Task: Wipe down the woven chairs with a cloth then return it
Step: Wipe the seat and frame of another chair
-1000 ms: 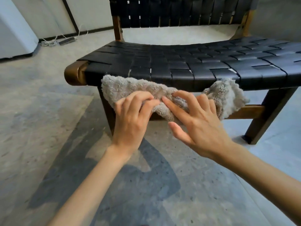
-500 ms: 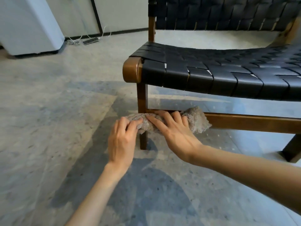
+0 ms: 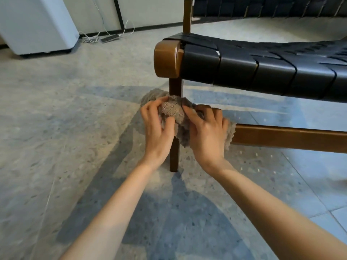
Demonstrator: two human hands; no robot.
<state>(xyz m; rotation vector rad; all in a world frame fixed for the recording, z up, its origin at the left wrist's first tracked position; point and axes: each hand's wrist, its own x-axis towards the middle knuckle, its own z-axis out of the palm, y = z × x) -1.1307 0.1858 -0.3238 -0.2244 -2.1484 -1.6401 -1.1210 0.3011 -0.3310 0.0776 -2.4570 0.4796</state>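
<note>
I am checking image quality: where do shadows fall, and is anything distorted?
Head view: a dark shadow covers the floor before the chair leg; the left hand, right hand and cloth there look sharp; the white cabinet at top left leans, a wide-angle effect.

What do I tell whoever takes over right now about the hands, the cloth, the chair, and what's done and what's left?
Left hand: grips the grey cloth against the front chair leg.
Right hand: grips the same cloth where the lower rail meets the leg.
Done: the cloth is bunched round the leg-rail joint, below the woven seat; whether the seat is wiped cannot be told.
Left: finish this frame, then return the cloth.
</note>
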